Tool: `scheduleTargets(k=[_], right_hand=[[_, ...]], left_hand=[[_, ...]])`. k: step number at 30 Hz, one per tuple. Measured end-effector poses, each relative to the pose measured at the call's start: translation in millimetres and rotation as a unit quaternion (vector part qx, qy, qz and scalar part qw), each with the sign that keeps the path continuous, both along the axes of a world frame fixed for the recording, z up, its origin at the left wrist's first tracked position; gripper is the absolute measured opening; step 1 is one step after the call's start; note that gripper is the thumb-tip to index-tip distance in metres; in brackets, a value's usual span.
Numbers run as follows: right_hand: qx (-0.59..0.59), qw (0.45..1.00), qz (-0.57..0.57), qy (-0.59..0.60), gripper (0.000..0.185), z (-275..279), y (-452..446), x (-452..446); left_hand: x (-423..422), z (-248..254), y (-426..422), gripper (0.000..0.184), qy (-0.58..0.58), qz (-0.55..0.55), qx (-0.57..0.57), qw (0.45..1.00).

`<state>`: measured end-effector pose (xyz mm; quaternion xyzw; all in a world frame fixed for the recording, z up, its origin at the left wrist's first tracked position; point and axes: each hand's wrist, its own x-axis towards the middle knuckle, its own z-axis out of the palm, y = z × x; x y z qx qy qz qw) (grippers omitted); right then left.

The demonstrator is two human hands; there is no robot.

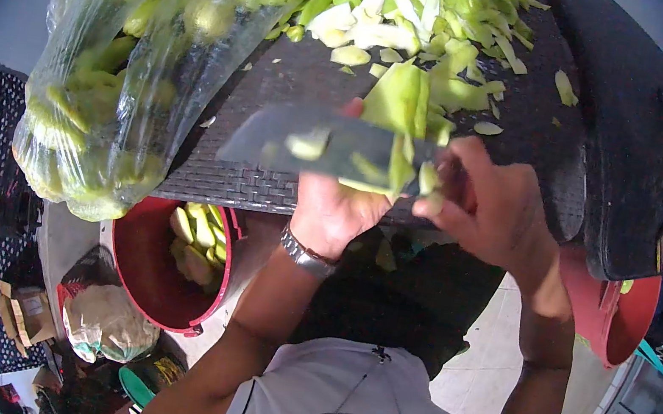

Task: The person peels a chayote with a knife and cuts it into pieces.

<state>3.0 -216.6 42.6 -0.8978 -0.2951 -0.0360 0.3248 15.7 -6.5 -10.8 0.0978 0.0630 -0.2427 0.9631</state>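
Observation:
My left hand, with a metal watch at its wrist, is closed around a partly peeled pale green fruit over the table's near edge. A wide-bladed knife is in my right hand, its fingers wrapped round the handle. The blade lies across the fruit, pointing left, and is blurred by motion. It hides part of the fruit and some of my left fingers. Small cut bits show around the blade. Beyond the fruit, a heap of green and white peelings covers part of the dark woven table.
A clear plastic bag of green fruits stands on the table at left. Below it, a red bucket holds peeled pieces. Another red bucket and a black chair-like surface are at right. A stuffed sack sits lower left.

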Motion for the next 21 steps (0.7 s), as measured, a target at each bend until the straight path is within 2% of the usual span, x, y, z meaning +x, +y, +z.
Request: scheduleTargets(k=[2, 4, 7, 10, 11, 14, 15, 16, 18, 19, 21], right_hand=[[0.019, 0.999, -0.03, 0.003, 0.046, -6, -5, 4], [0.018, 0.998, -0.048, 0.027, 0.046, -5, -7, 4], [-0.002, 0.999, 0.044, 0.021, 0.048, 2, -4, -6], [-0.01, 1.0, 0.003, 0.01, 0.047, 2, -13, 10], [0.0, 1.0, -0.009, 0.002, 0.047, -1, -15, 11], [0.02, 0.999, -0.026, -0.017, 0.047, -13, -16, 15], [0.017, 1.0, -0.019, -0.018, 0.046, -14, -16, 13], [0.014, 1.0, -0.012, -0.016, 0.046, -15, -16, 11], [-0.037, 0.996, -0.083, 0.025, 0.042, -8, -19, 19], [-0.063, 0.99, -0.119, 0.044, 0.041, -5, -21, 27], [0.01, 0.992, -0.121, 0.03, 0.036, -31, -48, 62]], left_hand=[[-6, -6, 3, 0.056, -0.047, -0.01, -0.014, 0.999], [-2, 0, 1, 0.056, -0.025, -0.009, -0.026, 0.999], [-4, 13, -3, 0.055, 0.034, -0.014, -0.046, 0.998], [-12, 0, 1, 0.054, 0.011, 0.017, -0.004, 1.0], [-10, -3, 1, 0.053, -0.03, 0.017, 0.019, 0.999], [-8, -5, 3, 0.053, -0.003, 0.015, 0.035, 0.999], [-11, -4, 3, 0.064, 0.017, 0.031, 0.025, 0.999], [-10, -4, 3, 0.064, 0.017, 0.022, 0.039, 0.999], [-10, -4, 5, 0.063, 0.021, 0.007, 0.068, 0.997], [-6, 0, 5, 0.062, -0.02, 0.011, 0.061, 0.998], [-8, 7, 7, 0.06, -0.061, 0.029, 0.104, 0.992]])
